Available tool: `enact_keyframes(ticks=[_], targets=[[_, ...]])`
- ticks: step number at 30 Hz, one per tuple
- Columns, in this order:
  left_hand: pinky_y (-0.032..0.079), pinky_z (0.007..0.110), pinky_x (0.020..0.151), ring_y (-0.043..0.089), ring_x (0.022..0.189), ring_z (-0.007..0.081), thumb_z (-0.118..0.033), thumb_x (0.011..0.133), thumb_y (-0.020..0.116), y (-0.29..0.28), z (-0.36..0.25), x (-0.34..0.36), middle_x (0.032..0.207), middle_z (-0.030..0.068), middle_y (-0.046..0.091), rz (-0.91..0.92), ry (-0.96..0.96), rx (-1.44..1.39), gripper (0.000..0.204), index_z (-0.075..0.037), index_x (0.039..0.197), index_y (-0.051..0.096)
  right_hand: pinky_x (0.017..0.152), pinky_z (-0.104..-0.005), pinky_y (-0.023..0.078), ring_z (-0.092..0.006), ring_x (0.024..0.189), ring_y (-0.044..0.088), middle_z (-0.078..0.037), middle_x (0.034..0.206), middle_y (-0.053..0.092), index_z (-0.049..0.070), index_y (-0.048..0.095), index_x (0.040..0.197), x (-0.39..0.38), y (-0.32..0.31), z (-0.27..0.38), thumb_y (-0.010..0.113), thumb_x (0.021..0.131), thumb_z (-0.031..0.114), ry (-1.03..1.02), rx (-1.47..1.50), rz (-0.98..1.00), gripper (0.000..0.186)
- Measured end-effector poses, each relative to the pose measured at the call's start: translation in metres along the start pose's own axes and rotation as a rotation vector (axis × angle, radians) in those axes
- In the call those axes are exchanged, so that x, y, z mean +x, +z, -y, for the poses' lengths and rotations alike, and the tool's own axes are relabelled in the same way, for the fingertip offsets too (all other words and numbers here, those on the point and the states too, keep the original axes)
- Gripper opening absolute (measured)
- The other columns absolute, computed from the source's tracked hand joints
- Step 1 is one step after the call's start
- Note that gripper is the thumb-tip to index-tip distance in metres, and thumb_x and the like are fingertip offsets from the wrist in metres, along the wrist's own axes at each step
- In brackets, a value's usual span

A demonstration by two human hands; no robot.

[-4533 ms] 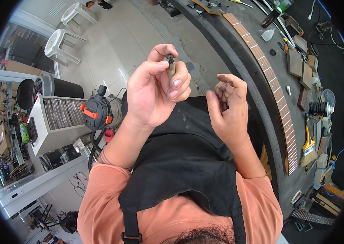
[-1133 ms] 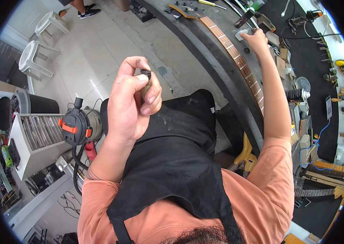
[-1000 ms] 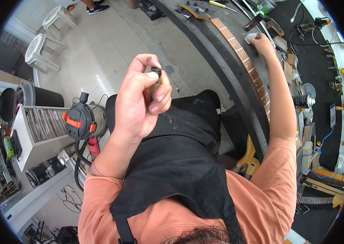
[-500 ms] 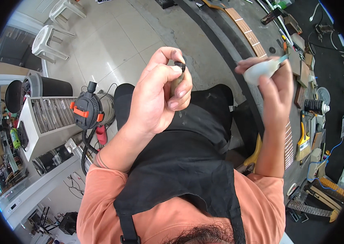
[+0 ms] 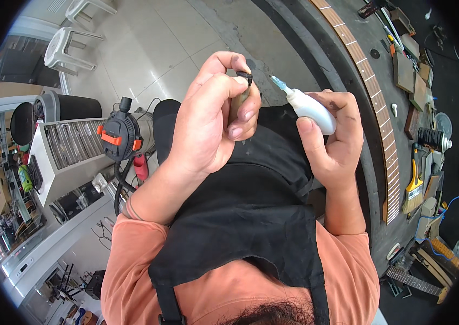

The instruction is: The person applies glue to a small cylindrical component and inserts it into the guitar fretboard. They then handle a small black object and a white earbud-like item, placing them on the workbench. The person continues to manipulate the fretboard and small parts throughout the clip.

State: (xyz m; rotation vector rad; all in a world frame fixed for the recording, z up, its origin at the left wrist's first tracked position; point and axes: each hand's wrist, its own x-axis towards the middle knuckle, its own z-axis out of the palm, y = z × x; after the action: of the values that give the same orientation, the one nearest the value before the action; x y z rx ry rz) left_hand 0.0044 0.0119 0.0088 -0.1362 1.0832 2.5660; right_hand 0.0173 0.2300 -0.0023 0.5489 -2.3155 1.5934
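My left hand [image 5: 208, 119] is raised near the middle, closed round a small pale cylindrical piece [image 5: 237, 103] with a black top [image 5: 244, 76] between thumb and index finger. My right hand [image 5: 335, 146] grips a white plastic squeeze bottle [image 5: 319, 115] with thumb and fingers. Its bluish nozzle [image 5: 279, 83] points up and left toward the black top, a short gap away from it. A black apron [image 5: 229, 216] covers my lap beneath both hands.
The dark curved workbench [image 5: 365, 65] on the right bears a fretted guitar neck [image 5: 378, 108], a yellow brush [image 5: 415, 189], wooden blocks [image 5: 403, 73] and a spray can [image 5: 430, 141]. Left are a vacuum [image 5: 121, 135], a white drawer unit [image 5: 64, 157] and white stools [image 5: 61, 49].
My right hand reached to the bench, took hold of the white bottle and has brought it back beside my left hand, which still holds the small piece.
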Motion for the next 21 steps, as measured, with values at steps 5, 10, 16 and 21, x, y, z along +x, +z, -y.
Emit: enact_keyframes(ticks=[5,10,16,21], targets=[[0.032,0.026,0.046,0.035,0.051,0.0106,-0.017,0.106,0.046,-0.0011,0.0030,0.0017,0.073,0.0053,0.052,-0.011,-0.009,-0.034,0.016,-0.012,0.121,0.049,0.078,-0.0310,0.058,-0.0221,0.088,0.075,-0.016,0.103,0.075,-0.003,0.064,0.118,-0.0015,-0.0033,-0.0039,0.083,0.088,0.005,-0.042,-0.065,0.022,0.036],[0.032,0.026,0.046,0.035,0.051,0.0106,-0.016,0.107,0.045,0.0001,0.0046,0.0046,0.073,0.0053,0.052,-0.029,-0.022,-0.032,0.016,-0.012,0.121,0.049,0.076,-0.0307,0.058,-0.0222,0.086,0.075,-0.015,0.103,0.076,-0.003,0.066,0.116,-0.0020,-0.0035,-0.0034,0.084,0.087,0.005,-0.032,-0.049,0.005,0.036],[0.032,0.026,0.046,0.036,0.051,0.0102,-0.016,0.106,0.045,0.0025,0.0061,0.0059,0.073,0.0050,0.052,-0.032,-0.026,-0.020,0.016,-0.012,0.121,0.049,0.073,-0.0305,0.058,-0.0216,0.083,0.076,-0.014,0.101,0.077,-0.002,0.066,0.115,-0.0014,-0.0062,-0.0043,0.085,0.086,0.006,-0.060,-0.102,0.010,0.035],[0.032,0.026,0.047,0.036,0.051,0.0100,-0.017,0.106,0.046,0.0034,0.0077,0.0072,0.072,0.0051,0.053,-0.043,-0.044,-0.004,0.016,-0.012,0.121,0.049,0.071,-0.0297,0.059,-0.0207,0.082,0.077,-0.014,0.100,0.078,-0.003,0.066,0.114,-0.0021,-0.0077,-0.0032,0.085,0.086,0.006,-0.049,-0.121,0.026,0.035]])
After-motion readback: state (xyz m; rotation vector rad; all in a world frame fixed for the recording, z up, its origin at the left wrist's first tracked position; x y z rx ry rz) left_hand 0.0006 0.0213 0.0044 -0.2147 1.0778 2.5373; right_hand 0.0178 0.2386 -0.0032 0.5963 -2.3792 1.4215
